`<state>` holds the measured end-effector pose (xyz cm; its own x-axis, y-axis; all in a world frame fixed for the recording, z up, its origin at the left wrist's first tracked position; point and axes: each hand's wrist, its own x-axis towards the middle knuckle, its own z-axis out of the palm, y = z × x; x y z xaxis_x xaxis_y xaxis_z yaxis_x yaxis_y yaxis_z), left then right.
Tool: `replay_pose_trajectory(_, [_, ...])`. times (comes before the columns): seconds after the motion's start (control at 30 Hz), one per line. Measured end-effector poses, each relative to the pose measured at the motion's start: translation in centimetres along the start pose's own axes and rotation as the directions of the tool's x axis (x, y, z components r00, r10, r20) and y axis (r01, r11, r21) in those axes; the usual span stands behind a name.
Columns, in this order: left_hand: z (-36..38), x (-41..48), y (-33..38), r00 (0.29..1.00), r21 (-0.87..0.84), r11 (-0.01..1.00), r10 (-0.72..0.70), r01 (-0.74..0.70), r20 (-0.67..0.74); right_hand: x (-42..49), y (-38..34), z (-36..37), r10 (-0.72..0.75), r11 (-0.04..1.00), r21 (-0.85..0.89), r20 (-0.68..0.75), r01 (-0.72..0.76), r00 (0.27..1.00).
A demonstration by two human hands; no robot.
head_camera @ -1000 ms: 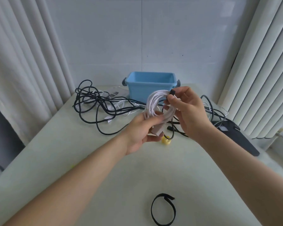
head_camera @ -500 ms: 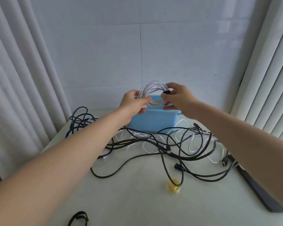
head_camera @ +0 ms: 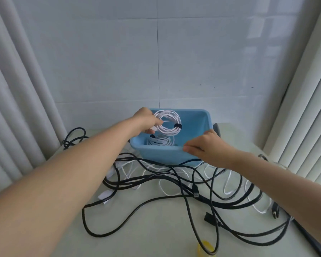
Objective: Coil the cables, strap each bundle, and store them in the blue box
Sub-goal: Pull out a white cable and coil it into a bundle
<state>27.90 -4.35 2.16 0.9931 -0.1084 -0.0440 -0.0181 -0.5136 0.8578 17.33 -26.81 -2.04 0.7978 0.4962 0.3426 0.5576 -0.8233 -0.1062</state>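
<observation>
White cable bundle (head_camera: 168,124), closed with a black strap (head_camera: 178,126), is now inside the mouth of the blue box (head_camera: 165,154), held above the floor of the box and not yet set down. Half a second ago both hands carried it above the box. The right hand (head_camera: 205,148) has since let go and now grips the near rim of the box at its right corner, fingers curled over the edge. The left hand (head_camera: 146,120) alone holds the bundle, fingers pinching its left side.

A second strapped white bundle (head_camera: 160,141) already lies on the box floor, directly under the held one.

Assessment: this bundle is coiled and strapped, and storing it awaits only the release. The right hand appears to be steadying the box for that.

Outstanding: the loose black cables (head_camera: 174,182) and loose white cables (head_camera: 228,184) lie tangled on the tabletop (head_camera: 146,234) in front of the box, uncoiled. Most of the task remains.
</observation>
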Motion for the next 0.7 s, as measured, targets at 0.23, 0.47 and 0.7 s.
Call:
replay_pose_trajectory(0.23, [2.3, -1.0, 0.3, 0.991, -0.030, 0.998, -0.051, 0.055, 0.121, -1.4, -0.1, 0.9, -0.080, 0.996, -0.050, -0.037, 0.078, 0.996])
replay_pose_trajectory(0.47, [6.0, -1.8, 0.8, 0.986, 0.454, 0.882, 0.056, -0.123, 0.159, -1.5, 0.0, 1.5, -0.058, 0.998, -0.020, -0.117, 0.056, 0.991])
replay_pose_trajectory(0.7, [3.2, -3.6, 0.8, 0.979, 0.465, 0.862, 0.173, -0.203, 0.106, -0.2, 0.2, 1.1, 0.008, 0.998, -0.054, -0.219, -0.020, 0.976])
